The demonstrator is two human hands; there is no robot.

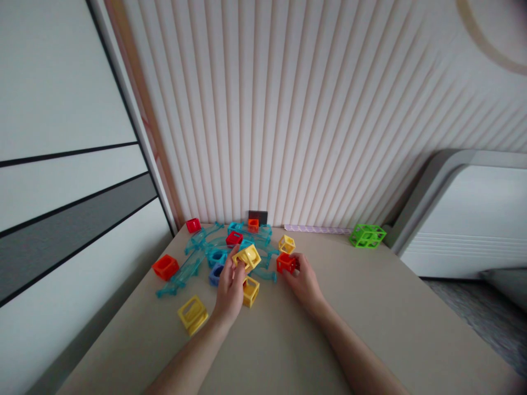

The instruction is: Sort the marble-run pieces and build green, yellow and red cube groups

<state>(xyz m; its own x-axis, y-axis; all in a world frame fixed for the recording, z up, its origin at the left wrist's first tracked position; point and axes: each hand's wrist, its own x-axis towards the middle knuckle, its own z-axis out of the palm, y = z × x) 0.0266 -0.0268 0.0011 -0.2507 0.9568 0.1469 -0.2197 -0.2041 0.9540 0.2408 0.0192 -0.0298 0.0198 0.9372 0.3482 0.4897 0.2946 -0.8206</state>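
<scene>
My left hand (231, 286) is closed on a yellow cube block (248, 257), raised above the table and tilted. Behind that hand, a second yellow cube (251, 292) is partly covered by my fingers. My right hand (303, 281) grips a red cube block (285, 263) at its right side, low over the tabletop. Just beyond it rests a pale yellow cube (287, 243). Left of my left wrist lies another yellow cube (193, 315). Clear blue track pieces (185, 274) spread in a pile past my left hand, and a dark blue block (215, 274) is partly hidden by it.
Red-orange blocks sit at the left edge (165, 267) and by a dark box (258, 215) at the back. A green frame block (368, 236) stands at the far right, near a patterned strip (319, 229). A ribbed wall (267, 120) bounds the table's back.
</scene>
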